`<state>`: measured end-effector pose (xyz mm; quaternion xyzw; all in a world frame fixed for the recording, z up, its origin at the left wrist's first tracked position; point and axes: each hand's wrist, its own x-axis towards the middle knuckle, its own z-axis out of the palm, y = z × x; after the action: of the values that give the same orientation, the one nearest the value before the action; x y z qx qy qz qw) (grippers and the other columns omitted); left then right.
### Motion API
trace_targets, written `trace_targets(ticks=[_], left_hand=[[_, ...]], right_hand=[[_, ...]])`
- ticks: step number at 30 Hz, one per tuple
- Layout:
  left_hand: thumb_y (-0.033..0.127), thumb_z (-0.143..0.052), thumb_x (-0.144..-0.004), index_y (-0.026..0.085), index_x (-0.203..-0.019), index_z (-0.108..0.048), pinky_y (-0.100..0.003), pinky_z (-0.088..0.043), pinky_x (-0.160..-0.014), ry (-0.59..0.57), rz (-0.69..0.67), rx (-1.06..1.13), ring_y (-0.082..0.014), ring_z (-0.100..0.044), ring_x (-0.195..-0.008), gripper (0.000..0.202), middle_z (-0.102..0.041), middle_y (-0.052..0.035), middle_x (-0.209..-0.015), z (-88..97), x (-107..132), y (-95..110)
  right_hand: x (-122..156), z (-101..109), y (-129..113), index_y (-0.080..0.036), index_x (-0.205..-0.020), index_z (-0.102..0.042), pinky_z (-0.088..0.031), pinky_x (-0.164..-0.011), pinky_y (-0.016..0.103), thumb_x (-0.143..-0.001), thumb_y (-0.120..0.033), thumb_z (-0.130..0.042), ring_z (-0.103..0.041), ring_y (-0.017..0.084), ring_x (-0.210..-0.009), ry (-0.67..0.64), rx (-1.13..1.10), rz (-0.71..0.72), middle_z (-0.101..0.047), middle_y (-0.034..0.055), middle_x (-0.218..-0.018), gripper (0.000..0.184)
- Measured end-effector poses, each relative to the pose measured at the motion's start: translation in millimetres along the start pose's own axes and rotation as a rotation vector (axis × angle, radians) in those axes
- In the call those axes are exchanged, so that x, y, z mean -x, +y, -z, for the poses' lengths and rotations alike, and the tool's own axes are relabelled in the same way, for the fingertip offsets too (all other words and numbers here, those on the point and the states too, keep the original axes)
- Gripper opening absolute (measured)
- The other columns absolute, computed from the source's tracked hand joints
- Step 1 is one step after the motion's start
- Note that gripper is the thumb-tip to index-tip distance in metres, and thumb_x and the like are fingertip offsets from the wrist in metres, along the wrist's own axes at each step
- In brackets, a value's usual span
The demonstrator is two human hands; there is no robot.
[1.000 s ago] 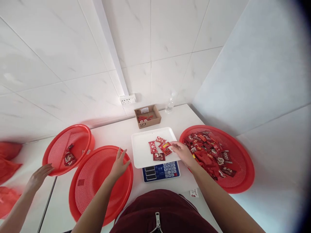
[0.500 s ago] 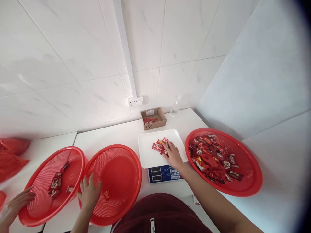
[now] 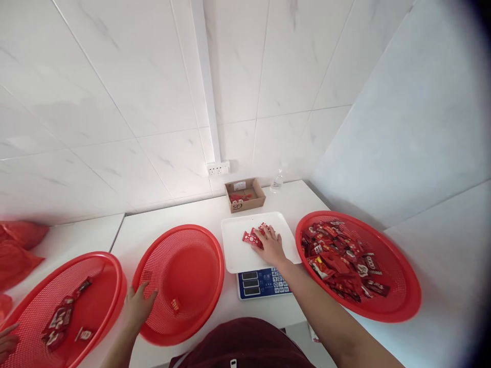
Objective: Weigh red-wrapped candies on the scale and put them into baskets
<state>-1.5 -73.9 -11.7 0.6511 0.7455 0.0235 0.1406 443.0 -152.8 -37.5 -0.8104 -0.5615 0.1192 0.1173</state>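
While the right hand [image 3: 271, 247] lies palm-down over red wrapped packets [image 3: 250, 238] on the white scale tray [image 3: 237, 258], its fingers are slightly parted; cannot tell whether they pinch. The leftmost packet protrudes left of these fingers, long axis roughly crosswise. Left hand [image 3: 139, 306]: fingers spread, at the left rim of the red mesh basket [image 3: 188, 271], well apart from the packets. Right hand nearer.

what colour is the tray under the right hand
The tray is white; it shows best in the head view.
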Motion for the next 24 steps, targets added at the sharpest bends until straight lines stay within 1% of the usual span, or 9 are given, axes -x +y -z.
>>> trace_targets(ticks=[3, 6, 8, 10, 14, 17, 19, 21, 24], left_hand=[[0.043, -0.042, -0.082, 0.014, -0.121, -0.053, -0.046, -0.040, -0.097, -0.043, -0.024, 0.055, -0.0325, -0.041, -0.125, 0.050, -0.043, -0.0184, -0.131, 8.0, 1, 11], [0.040, -0.041, -0.084, 0.015, -0.122, -0.053, -0.048, -0.036, -0.100, -0.030, -0.087, 0.044, -0.0321, -0.028, -0.133, 0.047, -0.039, -0.0182, -0.136, 6.2, 11, 25], [0.039, -0.039, -0.084, 0.017, -0.120, -0.054, -0.053, -0.031, -0.102, -0.003, -0.134, 0.023, -0.0332, -0.021, -0.136, 0.045, -0.037, -0.0160, -0.140, -0.9, 20, 35], [0.038, -0.039, -0.084, 0.018, -0.118, -0.056, -0.055, -0.029, -0.103, -0.004, -0.213, 0.032, -0.0334, -0.020, -0.136, 0.043, -0.039, -0.0128, -0.140, -11.5, 30, 45], [0.033, -0.043, -0.082, 0.020, -0.114, -0.060, -0.051, -0.031, -0.104, -0.071, -0.413, 0.110, -0.0307, -0.027, -0.134, 0.039, -0.050, -0.0087, -0.132, -34.4, 47, 65], [0.030, -0.042, -0.081, 0.021, -0.114, -0.060, -0.052, -0.030, -0.105, -0.120, -0.497, 0.142, -0.0296, -0.029, -0.133, 0.038, -0.053, -0.0062, -0.130, -43.3, 59, 83], [0.028, -0.042, -0.081, 0.020, -0.116, -0.059, -0.051, -0.029, -0.106, -0.189, -0.523, 0.141, -0.0286, -0.030, -0.133, 0.039, -0.053, -0.0065, -0.131, -42.3, 67, 96], [0.027, -0.041, -0.081, 0.018, -0.119, -0.057, -0.047, -0.027, -0.108, -0.295, -0.559, 0.138, -0.0268, -0.031, -0.133, 0.042, -0.052, -0.0074, -0.132, -36.3, 76, 107], [0.032, -0.043, -0.082, 0.018, -0.128, -0.049, -0.039, -0.029, -0.108, -0.523, -0.644, 0.172, -0.0233, -0.038, -0.129, 0.049, -0.050, -0.0073, -0.135, -23.6, 86, 116]], right_hand=[[12, -4, 7, -0.030, -0.140, -0.031, -0.018, -0.104, 0.057, -0.081, -0.048, -0.048, -0.011, 0.032, -0.137, 0.045, -0.013, -0.051, -0.020, 0.0087, -0.150, 0.064], [26, -8, 15, -0.026, -0.139, -0.033, -0.019, -0.103, 0.057, -0.081, -0.045, -0.050, -0.013, 0.033, -0.136, 0.060, -0.006, -0.105, -0.024, 0.0111, -0.148, 0.063], [32, -11, 18, -0.024, -0.137, -0.036, -0.019, -0.103, 0.057, -0.081, -0.044, -0.050, -0.016, 0.033, -0.136, 0.063, 0.007, -0.110, -0.028, 0.0129, -0.146, 0.061], [35, -12, 19, -0.022, -0.135, -0.039, -0.020, -0.102, 0.055, -0.081, -0.042, -0.049, -0.022, 0.032, -0.133, 0.091, 0.020, -0.104, -0.033, 0.0140, -0.143, 0.058], [34, -7, 18, -0.020, -0.127, -0.047, -0.031, -0.096, 0.044, -0.081, -0.038, -0.050, -0.043, 0.027, -0.116, 0.158, 0.032, -0.095, -0.049, 0.0141, -0.125, 0.049], [34, 0, 15, -0.019, -0.121, -0.052, -0.038, -0.086, 0.037, -0.079, -0.036, -0.053, -0.048, 0.026, -0.105, 0.144, 0.031, -0.094, -0.054, 0.0131, -0.114, 0.046], [34, 3, 13, -0.018, -0.119, -0.053, -0.039, -0.084, 0.035, -0.079, -0.035, -0.053, -0.049, 0.026, -0.101, 0.132, 0.012, -0.089, -0.054, 0.0133, -0.109, 0.043], [34, 5, 11, -0.018, -0.119, -0.053, -0.039, -0.083, 0.034, -0.079, -0.033, -0.053, -0.051, 0.025, -0.099, 0.122, -0.036, -0.115, -0.055, 0.0128, -0.105, 0.043], [33, 8, 9, -0.017, -0.121, -0.049, -0.042, -0.079, 0.032, -0.077, -0.027, -0.053, -0.056, 0.023, -0.093, 0.111, -0.195, -0.285, -0.056, 0.0123, -0.105, 0.046]])
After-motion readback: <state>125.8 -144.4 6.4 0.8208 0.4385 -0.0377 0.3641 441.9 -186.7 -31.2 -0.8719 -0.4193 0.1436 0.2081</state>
